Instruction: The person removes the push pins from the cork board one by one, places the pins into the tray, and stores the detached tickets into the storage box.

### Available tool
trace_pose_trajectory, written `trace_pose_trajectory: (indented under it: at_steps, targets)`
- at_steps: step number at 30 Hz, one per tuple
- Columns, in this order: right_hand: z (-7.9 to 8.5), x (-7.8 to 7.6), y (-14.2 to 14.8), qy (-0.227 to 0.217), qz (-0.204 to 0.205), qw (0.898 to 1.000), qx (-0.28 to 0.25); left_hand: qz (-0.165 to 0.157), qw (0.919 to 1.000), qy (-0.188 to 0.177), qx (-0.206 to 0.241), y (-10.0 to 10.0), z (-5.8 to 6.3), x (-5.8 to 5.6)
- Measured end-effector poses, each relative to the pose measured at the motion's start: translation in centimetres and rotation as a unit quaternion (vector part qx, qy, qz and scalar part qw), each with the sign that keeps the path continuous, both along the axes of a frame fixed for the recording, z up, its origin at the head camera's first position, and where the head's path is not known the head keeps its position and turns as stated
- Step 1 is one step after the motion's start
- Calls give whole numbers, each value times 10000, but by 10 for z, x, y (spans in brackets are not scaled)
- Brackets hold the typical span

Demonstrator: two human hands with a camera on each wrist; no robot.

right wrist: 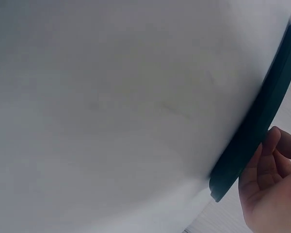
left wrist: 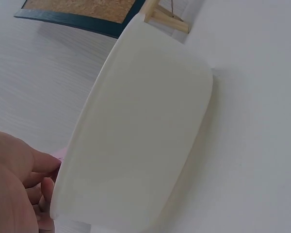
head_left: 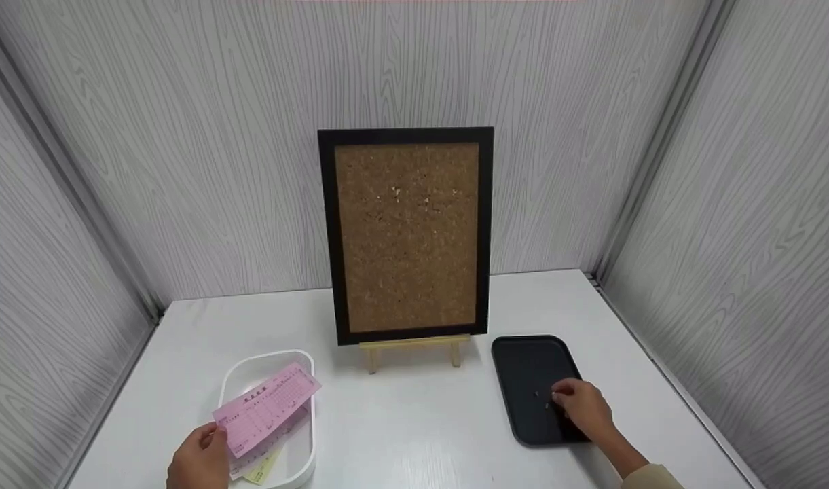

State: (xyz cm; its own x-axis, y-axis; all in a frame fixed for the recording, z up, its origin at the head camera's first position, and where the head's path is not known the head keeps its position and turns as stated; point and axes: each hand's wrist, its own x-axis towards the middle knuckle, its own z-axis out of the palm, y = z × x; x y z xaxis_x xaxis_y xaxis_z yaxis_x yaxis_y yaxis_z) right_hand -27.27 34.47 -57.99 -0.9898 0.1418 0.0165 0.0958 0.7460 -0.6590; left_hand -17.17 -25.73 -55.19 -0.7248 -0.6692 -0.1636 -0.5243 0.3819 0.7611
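Note:
My left hand [head_left: 200, 458] pinches a pink printed slip [head_left: 268, 407] by its near left corner, above a white bin [head_left: 312, 435]. Under that slip, another pink sheet and a yellow one [head_left: 265, 468] show inside the bin. In the left wrist view the bin's wall [left wrist: 136, 121] hides most of the slip. Over a black tray [head_left: 529, 367] at the right, my right hand [head_left: 587, 407] has its thumb and fingers bent together. Tiny objects [head_left: 547, 405] lie beside the fingertips, too small to identify. Whether anything sits between those fingertips is unclear; the tray's edge [right wrist: 257, 116] covers them in the right wrist view.
A cork board [head_left: 411, 258] in a black frame leans on a small wooden easel [head_left: 414, 343] at the back centre. Its upper part has several pale chips. White table surface [head_left: 407, 421] lies between bin and tray. Wood-grain panels [head_left: 251, 136] enclose the back and both sides.

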Motion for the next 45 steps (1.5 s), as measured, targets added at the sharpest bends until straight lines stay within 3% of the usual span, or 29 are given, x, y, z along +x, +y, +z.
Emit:
trace_pose_trajectory:
  at_steps: [13,27,35,39,45]
  targets:
    - [1,1,1,-191,139,9994,271,28,9990,-359,-250,-1,-1,7]
    - [5,1,-4,48,-57,9982,593,-21,9974,-487,-538,-1,7,15]
    - [13,2,-8,276,-122,9978,594,-336,9951,-826,-419,-3,11,15]
    - [20,4,-14,468,-86,9975,519,-461,9945,-713,-607,-3,19,18]
    - [32,7,-35,1063,102,9939,286,-645,9911,-125,-1157,11,36,17]
